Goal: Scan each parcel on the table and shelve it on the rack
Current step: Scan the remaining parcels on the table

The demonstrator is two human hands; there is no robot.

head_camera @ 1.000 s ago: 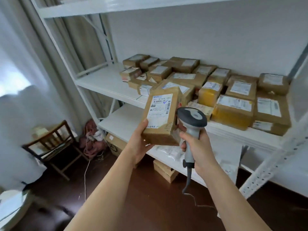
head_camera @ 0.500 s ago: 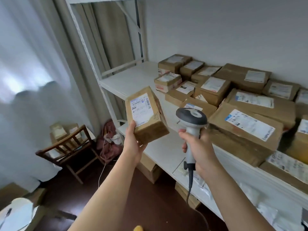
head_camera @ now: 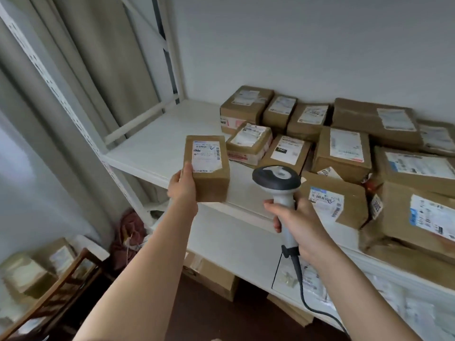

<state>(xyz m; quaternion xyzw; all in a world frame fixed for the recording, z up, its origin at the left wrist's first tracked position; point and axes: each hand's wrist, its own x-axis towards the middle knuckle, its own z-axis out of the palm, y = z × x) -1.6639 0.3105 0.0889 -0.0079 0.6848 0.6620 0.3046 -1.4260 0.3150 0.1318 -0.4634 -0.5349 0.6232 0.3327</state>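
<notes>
— How many hands does the head view show, and what is in each?

— Two. The left hand [head_camera: 183, 187], at centre frame, grips one small brown cardboard parcel [head_camera: 208, 168] by its left edge, thumb on the white label. The parcel is held upright above the front edge of the white rack [head_camera: 157, 148] shelf. The right hand [head_camera: 299, 223] is wrapped round the pale plastic handle of one barcode scanner [head_camera: 279, 183], which has a dark rounded head and a cable hanging down.

— And on the shelf?

— At least a dozen taped, rectangular cardboard boxes [head_camera: 342, 151] with white paper labels, packed together at right. A wooden chair [head_camera: 61, 284] sits at lower left.
</notes>
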